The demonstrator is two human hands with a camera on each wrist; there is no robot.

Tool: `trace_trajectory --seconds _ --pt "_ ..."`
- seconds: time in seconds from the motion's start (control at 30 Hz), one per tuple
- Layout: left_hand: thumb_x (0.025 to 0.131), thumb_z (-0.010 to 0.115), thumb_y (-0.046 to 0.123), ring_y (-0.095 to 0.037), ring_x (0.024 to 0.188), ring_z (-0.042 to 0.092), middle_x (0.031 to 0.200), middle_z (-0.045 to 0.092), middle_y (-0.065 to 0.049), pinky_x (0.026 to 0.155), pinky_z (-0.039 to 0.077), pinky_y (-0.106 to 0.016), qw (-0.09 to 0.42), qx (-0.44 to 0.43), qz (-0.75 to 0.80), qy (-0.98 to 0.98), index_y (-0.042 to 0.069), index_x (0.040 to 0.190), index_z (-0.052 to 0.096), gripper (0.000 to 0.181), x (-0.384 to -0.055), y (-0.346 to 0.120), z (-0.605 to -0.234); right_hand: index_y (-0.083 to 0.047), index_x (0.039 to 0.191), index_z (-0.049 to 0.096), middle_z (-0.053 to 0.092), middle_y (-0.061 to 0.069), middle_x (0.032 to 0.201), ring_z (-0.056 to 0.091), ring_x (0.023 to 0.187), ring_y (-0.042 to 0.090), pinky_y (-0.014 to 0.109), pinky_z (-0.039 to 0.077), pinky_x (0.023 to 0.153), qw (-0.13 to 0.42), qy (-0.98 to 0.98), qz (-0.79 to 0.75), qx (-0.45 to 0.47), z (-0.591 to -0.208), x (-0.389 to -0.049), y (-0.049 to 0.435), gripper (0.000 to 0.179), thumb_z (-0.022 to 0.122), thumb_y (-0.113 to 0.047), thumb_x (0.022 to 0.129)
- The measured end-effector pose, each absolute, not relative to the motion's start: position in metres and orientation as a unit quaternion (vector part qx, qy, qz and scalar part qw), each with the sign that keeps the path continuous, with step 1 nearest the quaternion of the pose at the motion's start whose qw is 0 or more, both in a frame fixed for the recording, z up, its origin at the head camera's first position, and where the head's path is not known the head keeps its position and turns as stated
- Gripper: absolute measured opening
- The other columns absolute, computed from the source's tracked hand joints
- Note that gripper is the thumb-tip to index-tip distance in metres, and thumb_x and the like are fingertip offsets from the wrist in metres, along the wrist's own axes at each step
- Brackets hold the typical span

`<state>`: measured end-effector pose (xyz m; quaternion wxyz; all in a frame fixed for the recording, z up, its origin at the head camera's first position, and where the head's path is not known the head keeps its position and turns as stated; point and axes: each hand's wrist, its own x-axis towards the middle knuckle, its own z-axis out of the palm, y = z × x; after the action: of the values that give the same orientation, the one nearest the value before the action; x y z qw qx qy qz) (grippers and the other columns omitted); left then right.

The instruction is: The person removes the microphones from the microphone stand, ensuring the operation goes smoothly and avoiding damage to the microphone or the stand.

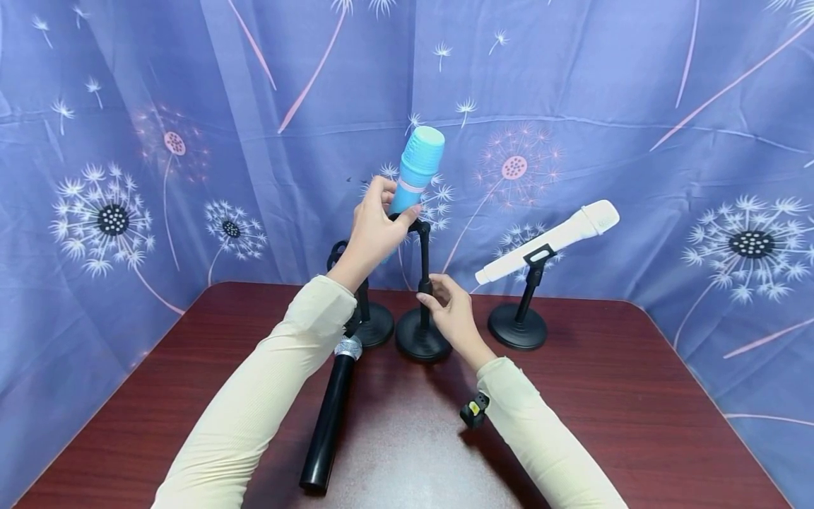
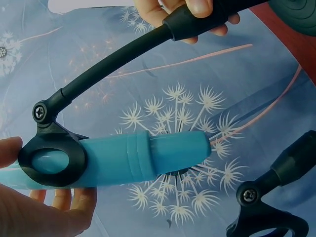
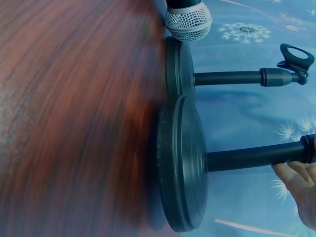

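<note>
A light blue microphone (image 1: 421, 159) sits tilted in the clip (image 2: 75, 168) at the top of the middle black microphone stand (image 1: 424, 341). My left hand (image 1: 374, 225) grips the microphone at the clip, thumb on one side and fingers on the other. In the left wrist view, the microphone's narrower tail (image 2: 180, 148) sticks out past the clip. Lower down, my right hand (image 1: 454, 314) holds the collar of the same stand's pole between thumb and fingers. The stand's round base (image 3: 182, 165) rests on the table, as the right wrist view shows.
To the right, a white microphone (image 1: 553, 240) lies slanted in its own stand (image 1: 518, 327). Another stand (image 1: 376, 325), its clip holding nothing, is close on the left. In front of it a black microphone (image 1: 328, 424) lies on the red-brown table (image 1: 610, 410). A patterned blue curtain (image 1: 305, 71) hangs behind.
</note>
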<state>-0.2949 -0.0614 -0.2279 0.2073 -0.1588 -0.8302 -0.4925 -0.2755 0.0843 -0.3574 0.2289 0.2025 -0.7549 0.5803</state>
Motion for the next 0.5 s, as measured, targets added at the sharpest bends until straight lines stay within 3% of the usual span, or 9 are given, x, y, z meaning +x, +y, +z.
trace_trajectory --seconds 0.5 --pt "0.093 0.064 0.029 -0.025 0.096 0.059 0.113 0.056 -0.012 0.08 0.049 -0.044 0.182 -0.143 -0.527 -0.818 0.011 0.119 0.041 0.04 -0.2943 -0.0642 -0.2261 0.014 0.108 0.06 0.065 0.029 0.096 0.064 0.088 0.042 0.052 0.051 0.08 0.222 -0.758 0.578 0.206 -0.3574 -0.2759 0.0863 0.026 0.067 0.009 0.084"
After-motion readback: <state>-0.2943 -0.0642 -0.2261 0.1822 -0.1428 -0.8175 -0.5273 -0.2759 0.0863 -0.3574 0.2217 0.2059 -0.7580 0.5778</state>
